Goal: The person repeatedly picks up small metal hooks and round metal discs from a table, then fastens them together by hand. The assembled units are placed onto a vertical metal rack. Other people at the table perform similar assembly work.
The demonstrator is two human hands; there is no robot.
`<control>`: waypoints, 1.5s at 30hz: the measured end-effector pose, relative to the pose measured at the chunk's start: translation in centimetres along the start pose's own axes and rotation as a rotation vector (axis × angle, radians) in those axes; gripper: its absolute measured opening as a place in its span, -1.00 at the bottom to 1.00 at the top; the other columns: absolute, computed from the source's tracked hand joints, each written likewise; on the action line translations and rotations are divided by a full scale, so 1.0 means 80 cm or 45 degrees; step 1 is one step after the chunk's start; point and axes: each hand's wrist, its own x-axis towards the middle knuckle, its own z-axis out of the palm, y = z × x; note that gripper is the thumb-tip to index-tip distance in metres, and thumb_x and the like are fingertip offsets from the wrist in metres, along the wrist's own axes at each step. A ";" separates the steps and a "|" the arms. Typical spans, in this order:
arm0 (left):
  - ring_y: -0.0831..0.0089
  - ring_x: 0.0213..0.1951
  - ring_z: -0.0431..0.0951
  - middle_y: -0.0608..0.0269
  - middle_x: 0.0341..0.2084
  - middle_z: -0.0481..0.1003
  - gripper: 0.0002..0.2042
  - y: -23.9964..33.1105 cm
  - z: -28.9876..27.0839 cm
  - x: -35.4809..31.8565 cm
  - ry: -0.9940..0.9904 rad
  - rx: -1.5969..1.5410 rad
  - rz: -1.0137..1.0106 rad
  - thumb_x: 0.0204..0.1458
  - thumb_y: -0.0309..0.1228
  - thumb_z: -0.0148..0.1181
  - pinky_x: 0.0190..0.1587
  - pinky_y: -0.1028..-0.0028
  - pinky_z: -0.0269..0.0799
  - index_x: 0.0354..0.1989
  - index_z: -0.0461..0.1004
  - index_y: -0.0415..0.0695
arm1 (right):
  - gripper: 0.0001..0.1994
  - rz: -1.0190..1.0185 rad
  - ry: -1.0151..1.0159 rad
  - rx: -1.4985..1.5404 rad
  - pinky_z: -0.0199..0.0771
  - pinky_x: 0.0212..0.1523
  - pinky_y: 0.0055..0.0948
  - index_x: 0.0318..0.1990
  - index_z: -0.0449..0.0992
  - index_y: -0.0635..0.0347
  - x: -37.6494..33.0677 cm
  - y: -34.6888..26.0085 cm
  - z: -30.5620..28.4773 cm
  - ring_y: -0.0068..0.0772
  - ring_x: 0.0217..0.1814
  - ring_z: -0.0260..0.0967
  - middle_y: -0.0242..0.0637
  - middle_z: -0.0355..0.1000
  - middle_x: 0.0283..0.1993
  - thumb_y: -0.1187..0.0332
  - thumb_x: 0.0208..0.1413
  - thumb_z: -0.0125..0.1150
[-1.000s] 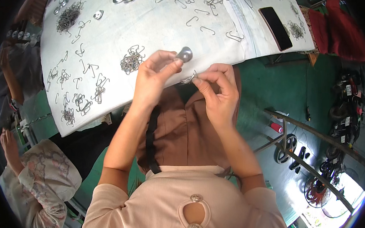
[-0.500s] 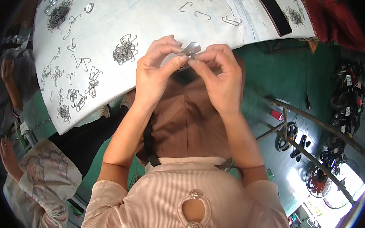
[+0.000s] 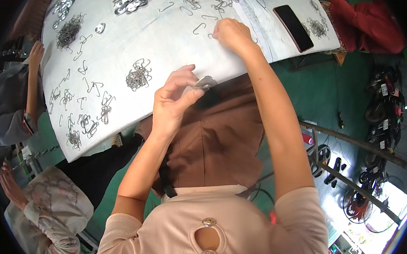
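- The hands, which were pressed together over one small piece half a second ago, have now parted: the left hand [image 3: 176, 98] keeps the flat metal plate [image 3: 204, 83] at the near edge of the tabletop [image 3: 170, 45], and the right hand [image 3: 232, 33] has gone forward onto the white surface.
- The left grip is pressed together, thumb and forefinger pinching the metal plate, which hangs just over the tabletop's near edge above the brown lap.
- The right hand's fingers are curled down among the loose wire hooks [image 3: 200, 26]; whether they have closed on one I cannot tell, since the knuckles hide the tips.
- To my judgement, one fitting is finished and the right hand is fetching another hook for the plate.
- Around them: a tangled heap of hooks [image 3: 138, 76] left of the left hand, scattered hooks [image 3: 83, 120] farther left, a pile of metal plates [image 3: 133, 1] at the far side, and a dark phone [image 3: 293, 27] to the right.
- Other people sit at the sides: a red sleeve [image 3: 362, 22] at right, a grey-clad arm [image 3: 31, 86] at left; neither crosses the reach.
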 end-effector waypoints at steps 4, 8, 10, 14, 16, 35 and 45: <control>0.28 0.16 0.28 0.30 -0.22 0.45 -0.88 0.000 0.004 0.000 0.003 -0.024 0.006 -0.12 -0.57 0.32 0.20 0.29 0.11 -0.39 0.54 -0.15 | -0.80 -0.075 0.134 0.119 0.43 -0.13 -0.15 -0.27 0.51 0.29 -0.030 -0.001 -0.013 -0.01 -0.19 0.46 -0.10 0.51 -0.27 0.35 0.01 0.17; 0.23 0.21 0.20 0.34 -0.22 0.42 -0.91 0.001 0.012 0.005 -0.043 -0.023 -0.009 -0.07 -0.56 0.28 0.20 0.20 0.09 -0.39 0.51 -0.13 | -0.83 0.115 0.106 1.372 0.42 -0.45 -0.52 -0.26 0.47 0.34 -0.116 -0.011 -0.065 -0.44 -0.37 0.45 -0.19 0.50 -0.34 0.41 0.05 0.20; 0.24 0.21 0.20 0.34 -0.23 0.42 -0.90 0.000 0.009 0.006 -0.025 -0.018 0.001 -0.08 -0.57 0.28 0.21 0.20 0.08 -0.38 0.52 -0.13 | -0.87 0.250 0.153 1.704 0.34 -0.52 -0.67 -0.25 0.47 0.33 -0.164 -0.045 -0.092 -0.62 -0.39 0.39 -0.30 0.47 -0.37 0.46 0.08 0.21; 0.28 0.13 0.30 0.29 -0.24 0.47 -0.87 -0.001 0.011 0.010 -0.036 0.008 0.063 -0.14 -0.55 0.34 0.16 0.34 0.16 -0.39 0.53 -0.18 | -0.89 0.284 0.317 2.036 0.30 -0.43 -0.66 -0.26 0.47 0.33 -0.220 -0.080 -0.087 -0.64 -0.41 0.32 -0.38 0.42 -0.40 0.49 0.09 0.20; 0.27 0.12 0.31 0.29 -0.27 0.47 -0.87 0.001 0.013 0.013 -0.062 0.080 0.100 -0.14 -0.54 0.34 0.15 0.35 0.17 -0.39 0.53 -0.17 | -0.90 0.276 0.379 2.136 0.28 -0.38 -0.67 -0.26 0.47 0.33 -0.228 -0.086 -0.071 -0.66 -0.36 0.28 -0.41 0.38 -0.36 0.50 0.08 0.21; 0.06 0.21 0.18 0.04 0.10 0.25 -0.62 -0.043 0.059 0.100 -0.478 0.898 0.759 0.04 -0.44 0.11 0.20 0.12 0.09 0.07 0.30 -0.16 | -0.82 0.130 1.586 1.292 0.19 -0.01 -0.43 -0.11 0.40 0.20 -0.360 -0.059 -0.252 -0.53 0.00 0.26 -0.35 0.35 -0.05 0.35 0.20 0.09; 0.16 0.40 -0.18 0.22 0.37 -0.09 -0.26 -0.132 0.086 0.131 -1.236 1.781 0.986 -0.36 -0.59 0.32 0.35 0.02 -0.20 0.17 0.27 -0.03 | -0.79 0.140 2.187 0.790 0.22 -0.05 -0.36 -0.10 0.45 0.18 -0.557 -0.025 -0.399 -0.51 -0.11 0.29 -0.43 0.44 -0.15 0.35 0.13 0.14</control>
